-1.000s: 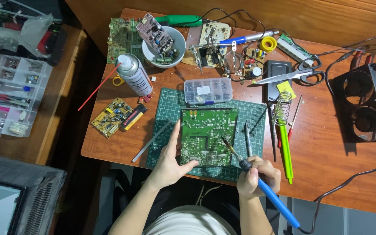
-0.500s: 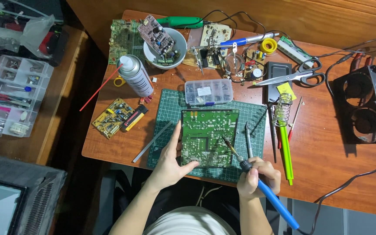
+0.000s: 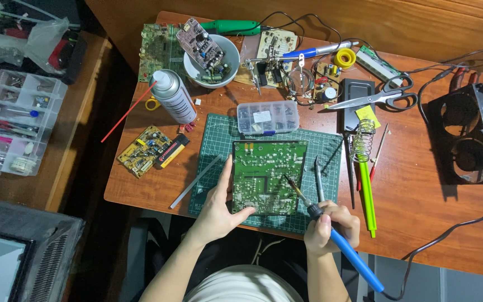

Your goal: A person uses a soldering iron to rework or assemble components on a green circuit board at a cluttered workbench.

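Two bare hands work at the lower middle of the frame. The left hand [image 3: 217,210] lies with fingers stretched along the left edge of a green circuit board [image 3: 266,176], thumb hooked under its lower corner, steadying it. The right hand [image 3: 331,226] is curled tight around a blue-handled soldering iron [image 3: 331,235], whose tip touches the board's right half. The board lies flat on a green cutting mat [image 3: 211,140] (gridded, a little worn) at the centre of the brown table [image 3: 420,218].

Just right of the board lie tweezers [image 3: 318,179], then a green-handled tool with a coil spring [image 3: 366,179]. Above the mat sits a clear parts box [image 3: 268,117]; left of it a spray can [image 3: 173,96] lies tilted. Further up, a white bowl [image 3: 194,70] holds a small board, and scissors [image 3: 384,99] rest at upper right.
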